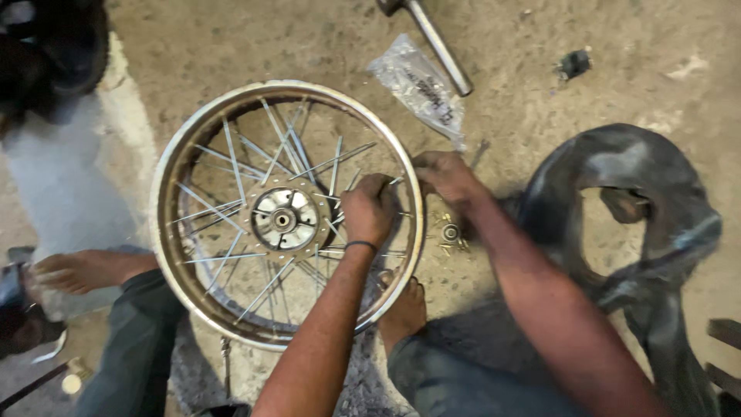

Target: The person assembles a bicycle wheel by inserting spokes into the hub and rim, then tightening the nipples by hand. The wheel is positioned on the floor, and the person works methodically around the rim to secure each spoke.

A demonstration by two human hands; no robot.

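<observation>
We see a spoked wheel (287, 212) lying flat on the floor (231, 46), left of the middle of the view, with its hub (283, 219) facing up and thin spokes (231, 158) crossing between hub and rim. Our left hand (369, 207) is inside the rim, on the right half of the wheel, its fingers curled shut around the spokes there, though we cannot tell exactly which spoke they grip. Our right hand (446, 176) rests at the right edge of the rim, knuckles up, fingers bent down against the rim; we cannot tell whether they pinch anything. Just beside that hand, on the floor to the right of the wheel, lie a few small metal parts (451, 232). A clear plastic bag (421, 85) lies beyond the right hand, near the top of the view, and a metal bar (438, 42) lies next to it, running off the top edge. A black inner tube (656, 193) lies slack on the floor well to the right. One bare foot (403, 310) touches the near edge of the rim, and another foot (81, 270) rests on the floor to the left of the wheel.
</observation>
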